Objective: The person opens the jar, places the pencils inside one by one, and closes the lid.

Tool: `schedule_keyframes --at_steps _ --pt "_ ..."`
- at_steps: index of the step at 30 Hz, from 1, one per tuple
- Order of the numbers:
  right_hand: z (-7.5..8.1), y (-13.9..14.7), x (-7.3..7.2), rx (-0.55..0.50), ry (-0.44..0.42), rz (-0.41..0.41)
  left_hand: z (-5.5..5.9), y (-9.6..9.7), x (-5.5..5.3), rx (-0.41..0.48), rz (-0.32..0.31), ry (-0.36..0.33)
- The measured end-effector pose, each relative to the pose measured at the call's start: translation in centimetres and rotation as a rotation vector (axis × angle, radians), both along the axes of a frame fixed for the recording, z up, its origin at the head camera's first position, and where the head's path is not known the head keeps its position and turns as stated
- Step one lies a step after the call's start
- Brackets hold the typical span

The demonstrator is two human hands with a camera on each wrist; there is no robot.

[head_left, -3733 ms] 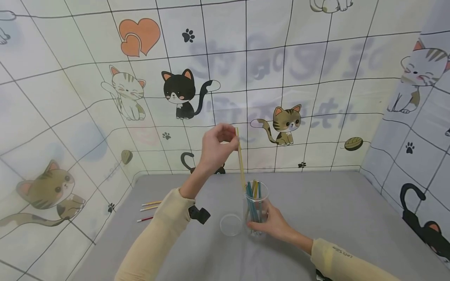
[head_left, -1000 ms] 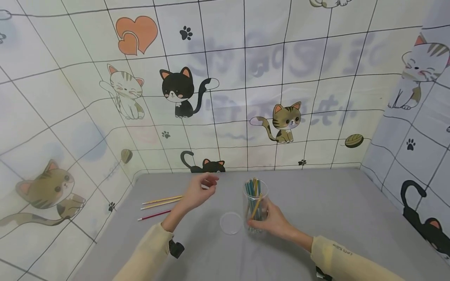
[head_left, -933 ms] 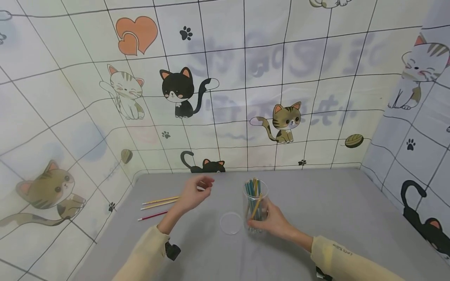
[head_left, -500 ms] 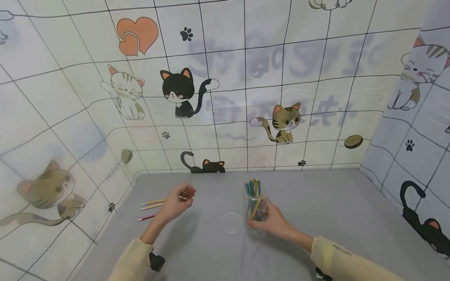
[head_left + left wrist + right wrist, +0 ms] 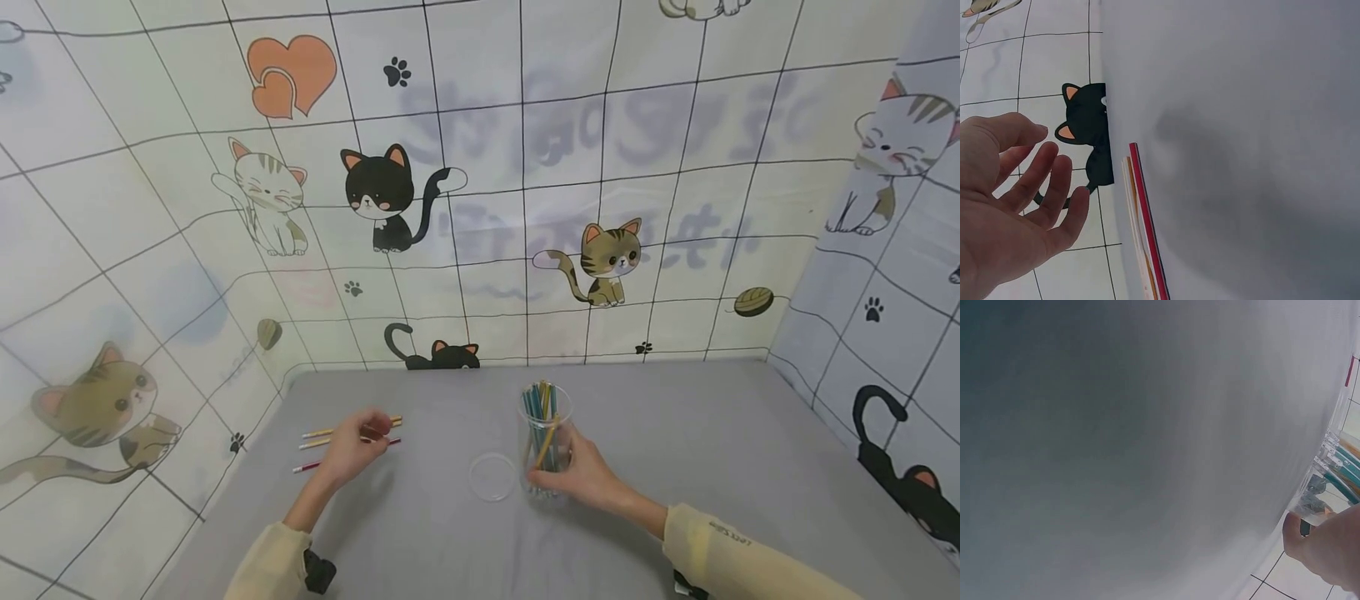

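Note:
My right hand (image 5: 581,475) grips a clear plastic cup (image 5: 531,450) that stands upright on the grey table. Several teal and yellow pencils (image 5: 542,404) stand inside it, leaning on the rim. Over on the left, my left hand (image 5: 352,446) hovers above three loose pencils, its fingers loosely bent and holding nothing. A red pencil (image 5: 1146,215) lies nearest the front, with two yellowish pencils (image 5: 315,444) beside it. The left hand hides their middles in the head view. In the right wrist view only part of the cup (image 5: 1319,497) and the thumb show.
A clear round lid (image 5: 492,477) lies flat on the table just left of the cup. The grey table (image 5: 675,442) ends at a cloth backdrop (image 5: 480,167) printed with cats and grid lines, which also runs along both sides.
A yellow pencil held by my left hand went into the cup. That hand has since moved left and down, over the loose pencils. My right hand stays on the cup.

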State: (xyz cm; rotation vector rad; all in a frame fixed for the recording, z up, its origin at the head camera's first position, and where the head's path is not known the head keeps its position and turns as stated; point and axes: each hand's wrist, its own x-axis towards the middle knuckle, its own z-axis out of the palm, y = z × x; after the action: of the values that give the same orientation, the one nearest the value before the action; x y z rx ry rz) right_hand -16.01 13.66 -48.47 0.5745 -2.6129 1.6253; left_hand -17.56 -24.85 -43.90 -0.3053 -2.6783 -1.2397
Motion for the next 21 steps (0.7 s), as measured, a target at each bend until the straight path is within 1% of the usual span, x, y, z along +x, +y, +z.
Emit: schedule_keyframes --at_steps 5,7,12,16,21 --pt "-0.1 -0.1 -0.1 0.005 0.003 -0.007 -0.5 -0.5 -0.2 -0.018 0.026 -0.035" --pt "-0.1 0.0 -0.1 -0.003 0.008 -0.002 -0.7 -0.6 -0.3 -0.031 0.031 -0.038" --pt "-0.1 0.0 0.0 -0.01 0.015 0.001 -1.3 -0.6 -0.6 -0.06 0.035 -0.018" --pt "-0.1 0.0 0.1 -0.009 0.019 0.007 -1.6 -0.4 -0.8 -0.093 0.061 -0.009" --pt "-0.1 0.0 0.0 -0.012 0.015 0.015 -1.8 -0.2 -1.0 -0.126 0.097 -0.03"
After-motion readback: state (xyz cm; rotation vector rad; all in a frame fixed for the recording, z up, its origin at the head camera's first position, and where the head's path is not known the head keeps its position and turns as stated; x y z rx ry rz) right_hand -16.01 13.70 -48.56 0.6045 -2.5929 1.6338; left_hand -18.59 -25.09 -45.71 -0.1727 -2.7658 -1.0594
